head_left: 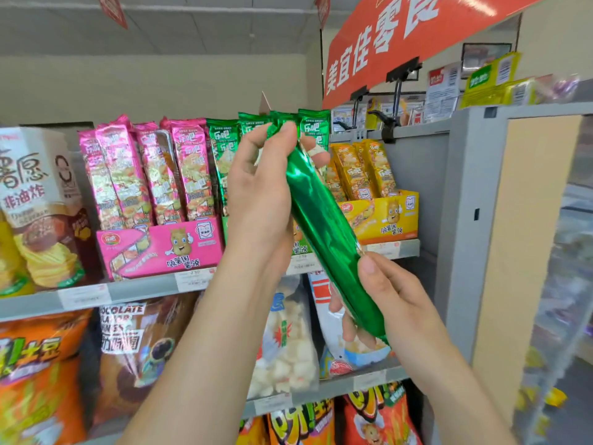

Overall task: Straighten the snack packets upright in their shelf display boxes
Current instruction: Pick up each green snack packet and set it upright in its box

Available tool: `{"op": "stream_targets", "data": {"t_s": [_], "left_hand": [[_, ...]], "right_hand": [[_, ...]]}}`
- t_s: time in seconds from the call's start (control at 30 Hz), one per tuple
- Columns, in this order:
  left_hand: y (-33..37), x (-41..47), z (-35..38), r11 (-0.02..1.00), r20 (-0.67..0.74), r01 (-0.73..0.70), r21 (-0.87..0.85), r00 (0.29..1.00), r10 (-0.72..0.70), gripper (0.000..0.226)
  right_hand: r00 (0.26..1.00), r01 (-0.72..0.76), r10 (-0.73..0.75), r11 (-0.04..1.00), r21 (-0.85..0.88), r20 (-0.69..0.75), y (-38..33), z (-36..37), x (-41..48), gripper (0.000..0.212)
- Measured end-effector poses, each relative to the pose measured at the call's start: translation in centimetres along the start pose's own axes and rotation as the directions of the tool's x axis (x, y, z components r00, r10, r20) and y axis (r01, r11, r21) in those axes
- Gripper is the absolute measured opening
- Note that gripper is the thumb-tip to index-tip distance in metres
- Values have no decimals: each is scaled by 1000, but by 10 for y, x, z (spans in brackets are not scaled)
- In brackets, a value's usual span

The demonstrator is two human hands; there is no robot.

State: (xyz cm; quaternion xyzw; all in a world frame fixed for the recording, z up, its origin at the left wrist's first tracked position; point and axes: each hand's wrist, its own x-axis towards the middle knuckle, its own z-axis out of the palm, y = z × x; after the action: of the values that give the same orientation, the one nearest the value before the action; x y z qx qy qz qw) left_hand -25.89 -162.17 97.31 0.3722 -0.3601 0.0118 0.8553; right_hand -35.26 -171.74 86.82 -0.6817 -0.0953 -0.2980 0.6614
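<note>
I've got both hands clenched on one green packet (321, 220). My left hand (260, 187) grips its top end, thumb on the near face and fingers (316, 152) curled round behind. My right hand (385, 297) pinches the bottom end, thumb on top and fingers wrapped underneath. The packet is off the shelf, held in the air in front of the upper shelf (141, 289), tilted with its top leaning left and its bottom end lower and to the right. Only its plain shiny back faces me.

Just behind my left hand, the other green packets (316, 126) stand upright in their green display box (300, 248) at the shelf's front edge. I can see little of that box past my wrist. To its left, the pink display box (160, 248) sits on the same edge, its pink packets (154, 168) leaning a little. To its right, near the shelf's right end, the yellow display box (385, 216) holds yellow packets (362, 168), also slightly tilted. A price tag (192, 279) is fixed to the shelf's front rail below the pink box.
</note>
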Motion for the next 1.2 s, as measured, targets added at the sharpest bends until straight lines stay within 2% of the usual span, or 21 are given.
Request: {"op": "stream_targets", "data": {"t_s": [0.2,0.3,0.4,0.43,0.5,0.57,0.7,0.93,1.03,1.2], "left_hand": [[-8,-19,4,996,-12,79,-51,997,-80,7],[-12,-26,5,992,9,99,-73,995,-99,12],[-16,-33,6,996,-26,86,-18,996,-86,46],[-18,-37,5,997,-23,74,35,997,-73,45],[-25,-46,4,981,13,63,185,998,-66,25],[-33,-58,2,966,34,71,248,996,-82,15],[-40,-72,-3,966,30,59,252,997,-69,14],[-52,-84,-8,968,70,124,220,987,-142,15],[-54,-90,-12,972,99,163,168,978,-181,21],[-51,-90,-20,966,86,149,213,982,-170,19]], "right_hand": [[991,-87,76,991,100,106,4,-16,-27,40],[996,-72,63,987,141,71,7,-15,-35,32],[999,-7,13,986,166,-37,8,-9,-41,28],[998,20,-9,987,162,-68,8,-7,-42,30],[991,51,-33,989,141,-130,7,-4,-44,33],[984,56,-36,992,110,-175,7,-3,-43,34],[977,55,-40,996,71,-208,10,-3,-44,37],[954,52,-74,995,-81,-292,14,-4,-47,44],[955,68,-115,983,-173,-275,15,-6,-47,42],[974,48,-97,972,-231,-203,16,-7,-46,34]]}}
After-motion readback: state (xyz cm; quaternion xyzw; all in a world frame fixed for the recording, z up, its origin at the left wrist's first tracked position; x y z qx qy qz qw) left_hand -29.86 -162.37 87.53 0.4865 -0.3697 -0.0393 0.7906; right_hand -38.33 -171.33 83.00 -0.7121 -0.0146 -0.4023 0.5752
